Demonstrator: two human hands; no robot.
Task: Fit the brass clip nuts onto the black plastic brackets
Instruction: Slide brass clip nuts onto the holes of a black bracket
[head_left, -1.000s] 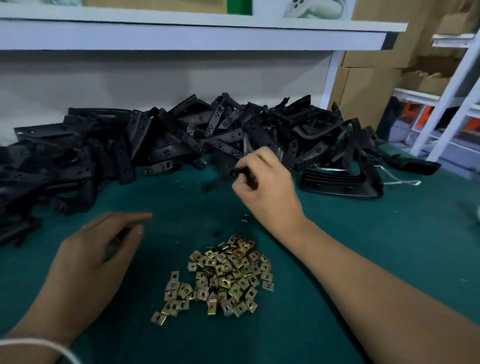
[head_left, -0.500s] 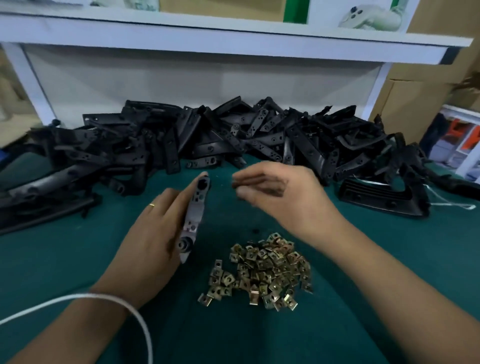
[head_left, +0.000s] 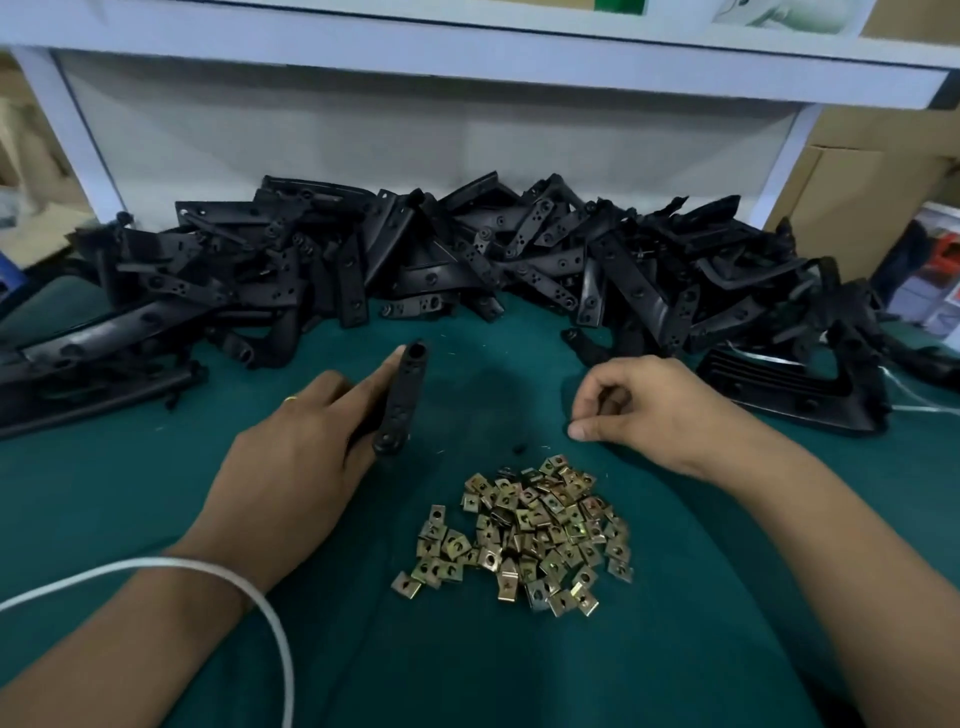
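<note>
Your left hand (head_left: 291, 467) is holding one black bracket (head_left: 401, 400), fingers lying along it — its long axis is running away from you, far end raised toward the pile of brackets (head_left: 467, 260). Your right hand (head_left: 644, 410) is hovering with fingers curled and thumb and forefinger nearly closed; whether they are pinching a nut is unclear, likely nothing. The heap of brass clip nuts (head_left: 524, 535) is lying on the green cloth (head_left: 675, 623) just toward you from that hand, to the right of the bracket's near end — the right hand is nearer. White shelving (head_left: 467, 67) is closing off the back.
</note>
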